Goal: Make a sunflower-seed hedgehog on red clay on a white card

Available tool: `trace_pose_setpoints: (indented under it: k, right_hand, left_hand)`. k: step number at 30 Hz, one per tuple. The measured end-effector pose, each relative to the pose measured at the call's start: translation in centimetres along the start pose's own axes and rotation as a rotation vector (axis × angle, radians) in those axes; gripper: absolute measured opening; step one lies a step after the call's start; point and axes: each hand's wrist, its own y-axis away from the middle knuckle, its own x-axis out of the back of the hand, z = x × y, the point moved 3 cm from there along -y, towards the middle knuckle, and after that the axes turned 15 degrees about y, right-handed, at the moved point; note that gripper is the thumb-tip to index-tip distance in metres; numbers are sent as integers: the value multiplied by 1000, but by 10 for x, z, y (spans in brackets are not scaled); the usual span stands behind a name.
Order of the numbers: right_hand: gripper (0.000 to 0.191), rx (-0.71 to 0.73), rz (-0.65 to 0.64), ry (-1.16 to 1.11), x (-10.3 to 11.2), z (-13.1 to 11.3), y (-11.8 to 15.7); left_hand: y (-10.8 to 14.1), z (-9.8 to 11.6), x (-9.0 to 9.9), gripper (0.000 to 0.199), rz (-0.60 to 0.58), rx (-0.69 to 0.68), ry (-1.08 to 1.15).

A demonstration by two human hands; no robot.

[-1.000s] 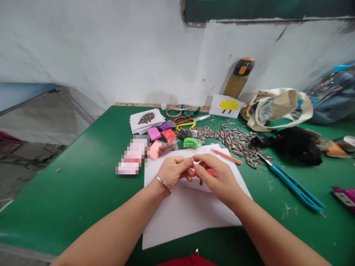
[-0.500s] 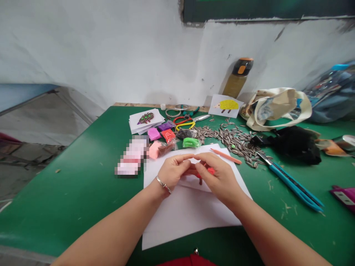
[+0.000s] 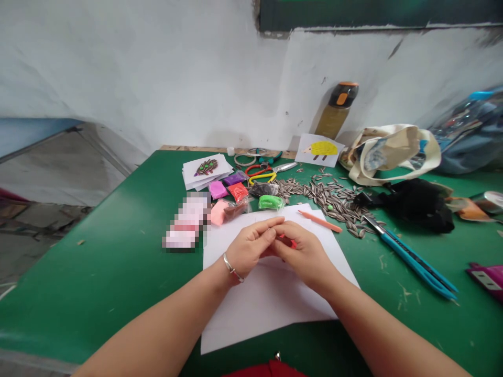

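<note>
My left hand [image 3: 248, 248], with a silver bangle at its wrist, is closed above the white paper [image 3: 263, 309]. Its fingertips meet those of my right hand [image 3: 302, 252], whose fingers are bent and pressed together too. Whatever the fingertips pinch is hidden. A bit of red clay [image 3: 291, 243] shows between the fingers of my right hand; I cannot tell whether it is held or lies on the paper behind. Just past my hands, an orange pen [image 3: 320, 221] rests across the paper's upper right edge.
Bags of coloured clay, the green one [image 3: 271, 202] nearest, lie beyond the paper. Behind them are scissors [image 3: 271, 173] and a card with a seed hedgehog [image 3: 206, 167]. Sunflower seeds [image 3: 334, 199] spread rightward to a blue utility knife [image 3: 418, 264]. A bottle [image 3: 336, 110] stands by the wall.
My hands have drawn closer together and the fingertips now overlap. Less of the red clay shows, and the brown piece below it is now covered.
</note>
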Motion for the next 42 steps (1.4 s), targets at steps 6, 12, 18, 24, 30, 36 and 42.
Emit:
trace_pose_setpoints:
  k: [6, 12, 18, 24, 30, 36, 42]
  right_hand:
    - [19, -24, 70, -49, 9, 2, 0]
    - [33, -119, 103, -20, 19, 4, 0]
    - [18, -134, 96, -44, 16, 5, -1]
    - [16, -170, 85, -84, 15, 6, -1]
    - [23, -178, -16, -88, 14, 3, 0]
    - [15, -211, -2, -141, 13, 7, -3]
    - [35, -179, 4, -28, 17, 6, -1]
  left_hand:
    - [-2, 1, 1, 51, 38, -2, -4]
    - [-4, 5, 7, 46, 169, -12, -77]
    - [-4, 8, 8, 41, 224, -77, -113]
    - [-4, 11, 8, 38, 255, -112, -122]
    - [-4, 11, 9, 38, 260, -123, -135]
    - [-5, 9, 11, 41, 265, -124, -137]
    - [-6, 9, 11, 41, 262, -123, -142]
